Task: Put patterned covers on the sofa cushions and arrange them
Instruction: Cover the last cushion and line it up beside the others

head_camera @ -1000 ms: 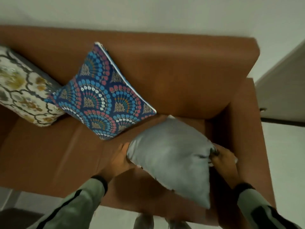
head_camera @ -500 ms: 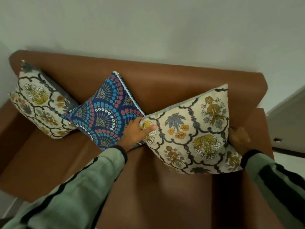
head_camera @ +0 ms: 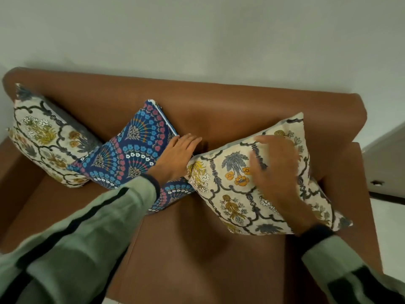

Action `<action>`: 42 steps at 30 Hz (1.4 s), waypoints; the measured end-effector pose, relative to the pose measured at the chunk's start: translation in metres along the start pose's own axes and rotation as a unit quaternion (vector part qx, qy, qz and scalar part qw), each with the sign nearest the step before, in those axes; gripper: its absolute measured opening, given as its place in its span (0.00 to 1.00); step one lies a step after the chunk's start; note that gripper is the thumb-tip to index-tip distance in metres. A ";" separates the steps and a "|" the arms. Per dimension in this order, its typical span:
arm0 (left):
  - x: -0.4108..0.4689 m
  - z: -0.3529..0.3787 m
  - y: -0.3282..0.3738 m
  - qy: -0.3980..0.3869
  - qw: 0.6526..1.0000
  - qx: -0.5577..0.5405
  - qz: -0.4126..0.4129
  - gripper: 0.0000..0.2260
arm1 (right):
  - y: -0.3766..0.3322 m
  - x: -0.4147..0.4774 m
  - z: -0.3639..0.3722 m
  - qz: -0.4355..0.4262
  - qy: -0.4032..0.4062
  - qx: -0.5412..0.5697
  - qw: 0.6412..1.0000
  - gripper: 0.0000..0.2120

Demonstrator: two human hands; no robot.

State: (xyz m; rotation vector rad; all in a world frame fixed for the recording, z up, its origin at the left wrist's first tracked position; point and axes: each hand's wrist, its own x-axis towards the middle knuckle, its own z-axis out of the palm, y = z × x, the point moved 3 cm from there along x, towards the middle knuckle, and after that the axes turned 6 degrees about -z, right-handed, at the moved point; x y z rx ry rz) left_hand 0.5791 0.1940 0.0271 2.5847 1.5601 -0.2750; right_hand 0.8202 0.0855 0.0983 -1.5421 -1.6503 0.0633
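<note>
Three covered cushions lean on their corners against the back of a brown sofa (head_camera: 219, 106). A cream floral cushion (head_camera: 41, 137) sits at the left, a blue fan-patterned cushion (head_camera: 131, 154) in the middle, and a second cream floral cushion (head_camera: 232, 189) at the right. My left hand (head_camera: 175, 156) lies flat with fingers apart on the blue cushion's right edge, beside the right cushion's left corner. My right hand (head_camera: 278, 172) is spread open over the face of the right cushion and is blurred; whether it touches the fabric I cannot tell.
The sofa's right armrest (head_camera: 341, 172) rises just beside the right cushion. A pale wall (head_camera: 197, 40) stands behind the sofa. A door or panel (head_camera: 385, 163) and light floor lie to the right. Bare brown seat (head_camera: 197, 249) spreads in front of the cushions.
Both hands have let go of the right floral cushion. My right hand came from its right edge onto its front. My left hand slid up onto the blue cushion's edge.
</note>
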 end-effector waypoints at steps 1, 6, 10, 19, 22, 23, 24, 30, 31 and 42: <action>0.009 0.004 -0.005 -0.054 0.998 0.037 0.003 0.45 | -0.011 -0.001 0.023 -0.038 -0.113 -0.035 0.992 0.21; 0.003 0.025 -0.032 -0.130 0.959 0.251 -0.003 0.58 | 0.019 -0.024 0.062 -0.056 -0.349 -0.242 0.904 0.41; -0.023 0.026 -0.058 -0.128 0.948 0.291 -0.025 0.49 | 0.041 -0.040 0.046 -0.071 -0.279 -0.284 0.914 0.39; -0.073 0.005 -0.083 0.000 0.974 0.224 0.038 0.25 | 0.036 -0.035 0.051 -0.077 -0.183 -0.287 0.937 0.07; -0.070 -0.012 -0.084 0.033 0.976 0.214 0.034 0.22 | 0.025 -0.023 0.062 -0.069 -0.170 -0.258 0.949 0.08; -0.066 -0.017 -0.083 0.046 0.978 0.202 0.029 0.22 | 0.022 -0.019 0.065 -0.071 -0.167 -0.251 0.951 0.08; -0.062 -0.023 -0.081 0.065 0.981 0.183 0.023 0.21 | 0.018 -0.017 0.068 -0.074 -0.164 -0.245 0.952 0.09; -0.039 -0.015 -0.069 0.014 0.991 0.132 0.008 0.21 | 0.018 -0.023 0.080 -0.069 -0.175 -0.208 0.960 0.10; -0.034 -0.013 -0.065 0.003 0.992 0.126 0.011 0.22 | 0.020 -0.024 0.078 -0.069 -0.176 -0.201 0.961 0.10; -0.056 -0.018 -0.045 0.034 0.990 0.133 -0.034 0.44 | -0.015 -0.012 0.068 -0.077 -0.255 -0.233 0.935 0.19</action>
